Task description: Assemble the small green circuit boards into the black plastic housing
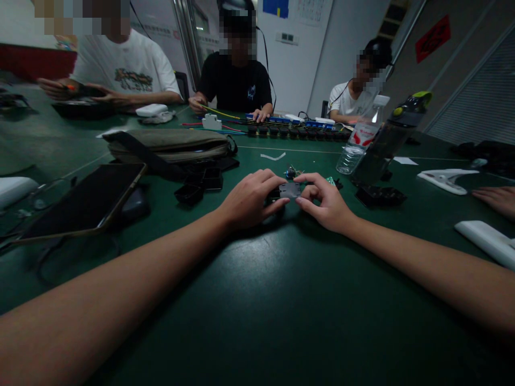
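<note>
A small dark grey plastic case (290, 190) with a flat, notched top face is held just above the green table. My left hand (255, 195) is closed on its left side, thumb below and fingers above. At its right edge my right hand (324, 201) pinches it with the thumb and forefinger, the other fingers curled in. The palm side of the case is hidden by my fingers. Right behind it lie a small part with wires (293, 172) and a green circuit board (330, 181), partly covered by my right hand.
Black open boxes (190, 193), a tablet (86, 201) and a bag (169, 145) are on the left. On the right stand a water bottle (359, 140) and a dark flask (380, 150), near black parts (380, 195) and a white clamp (446, 178). Several people sit around the table.
</note>
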The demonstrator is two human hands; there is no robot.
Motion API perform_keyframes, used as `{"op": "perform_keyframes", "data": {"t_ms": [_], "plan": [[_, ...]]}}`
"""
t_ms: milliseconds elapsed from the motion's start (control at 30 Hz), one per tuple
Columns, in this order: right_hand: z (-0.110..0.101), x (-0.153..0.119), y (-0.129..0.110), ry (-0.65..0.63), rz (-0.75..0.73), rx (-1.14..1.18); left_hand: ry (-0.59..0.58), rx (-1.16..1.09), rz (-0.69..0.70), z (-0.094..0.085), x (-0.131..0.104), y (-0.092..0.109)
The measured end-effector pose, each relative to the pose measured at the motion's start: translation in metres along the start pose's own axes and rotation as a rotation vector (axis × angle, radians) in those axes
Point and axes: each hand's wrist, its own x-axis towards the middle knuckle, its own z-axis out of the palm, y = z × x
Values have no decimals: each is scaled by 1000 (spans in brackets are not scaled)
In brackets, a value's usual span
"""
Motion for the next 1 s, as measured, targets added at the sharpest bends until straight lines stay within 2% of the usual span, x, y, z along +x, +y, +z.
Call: {"op": "perform_keyframes", "data": {"t_ms": [833,1000], "plan": [[0,0,0,-4,46,37,-36,-23,-23,-3,1,2],[0,3,3,-7,110,66,-65,-15,-103,-4,1,1]]}}
